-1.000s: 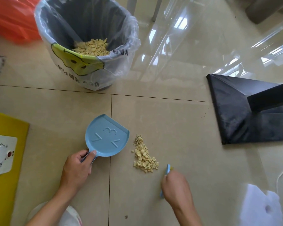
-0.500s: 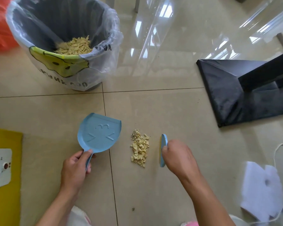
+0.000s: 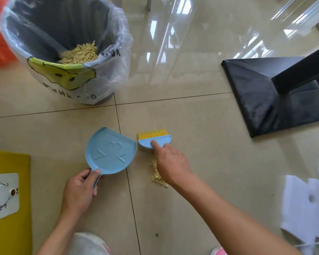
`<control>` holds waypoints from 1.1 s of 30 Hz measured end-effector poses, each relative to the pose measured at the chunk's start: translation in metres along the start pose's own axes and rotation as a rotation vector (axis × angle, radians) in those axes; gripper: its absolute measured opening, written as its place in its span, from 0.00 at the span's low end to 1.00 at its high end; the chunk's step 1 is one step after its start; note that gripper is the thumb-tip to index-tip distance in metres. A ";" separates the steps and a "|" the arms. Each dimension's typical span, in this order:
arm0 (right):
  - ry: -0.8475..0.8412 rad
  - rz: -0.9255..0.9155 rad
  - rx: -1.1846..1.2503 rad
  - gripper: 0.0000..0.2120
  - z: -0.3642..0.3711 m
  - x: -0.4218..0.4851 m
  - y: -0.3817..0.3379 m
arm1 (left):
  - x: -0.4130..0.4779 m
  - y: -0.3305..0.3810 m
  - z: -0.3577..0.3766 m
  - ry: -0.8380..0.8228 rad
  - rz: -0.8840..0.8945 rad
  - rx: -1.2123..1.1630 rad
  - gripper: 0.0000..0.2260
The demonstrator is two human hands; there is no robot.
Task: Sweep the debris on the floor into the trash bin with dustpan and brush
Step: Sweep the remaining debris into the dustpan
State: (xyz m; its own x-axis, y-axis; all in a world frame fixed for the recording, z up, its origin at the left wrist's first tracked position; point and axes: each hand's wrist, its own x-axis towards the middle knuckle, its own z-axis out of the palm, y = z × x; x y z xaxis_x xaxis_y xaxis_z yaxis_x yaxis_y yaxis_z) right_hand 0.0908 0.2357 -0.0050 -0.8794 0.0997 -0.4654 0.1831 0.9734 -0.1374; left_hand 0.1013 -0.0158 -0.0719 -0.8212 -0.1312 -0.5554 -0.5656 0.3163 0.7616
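Gripping the dustpan (image 3: 110, 152) handle, the left hand (image 3: 79, 192) waits; the right hand (image 3: 170, 162) clasps the brush (image 3: 154, 139) beyond the debris (image 3: 157, 176). Best: press the pan's lip flat, then drag crumbs leftward in.

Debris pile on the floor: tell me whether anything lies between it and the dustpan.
Nothing visible does. The debris pile lies just right of the dustpan, with only bare tile between them. The right hand holds the brush at the pile's far end.
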 end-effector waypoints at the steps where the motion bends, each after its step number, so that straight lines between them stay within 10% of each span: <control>1: -0.021 -0.021 -0.013 0.29 0.004 -0.004 0.000 | -0.003 0.001 0.001 -0.008 0.002 0.030 0.19; 8: -0.024 -0.072 0.031 0.24 -0.007 -0.029 0.022 | 0.002 -0.001 -0.013 0.005 0.009 0.136 0.21; 17: -0.045 0.342 -0.078 0.11 -0.028 -0.027 0.080 | 0.034 0.004 -0.045 -0.326 0.086 0.497 0.15; 33: -0.011 0.011 0.287 0.11 -0.009 -0.041 -0.031 | 0.064 0.039 0.008 -0.487 0.151 0.633 0.13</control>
State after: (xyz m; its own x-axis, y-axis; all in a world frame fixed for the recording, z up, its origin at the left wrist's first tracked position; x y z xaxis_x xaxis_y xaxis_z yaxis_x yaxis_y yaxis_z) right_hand 0.1170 0.2033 0.0260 -0.8723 0.1065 -0.4772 0.3111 0.8738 -0.3737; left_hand 0.0275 -0.0045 -0.0798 -0.6775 0.3334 -0.6556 -0.1810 0.7884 0.5880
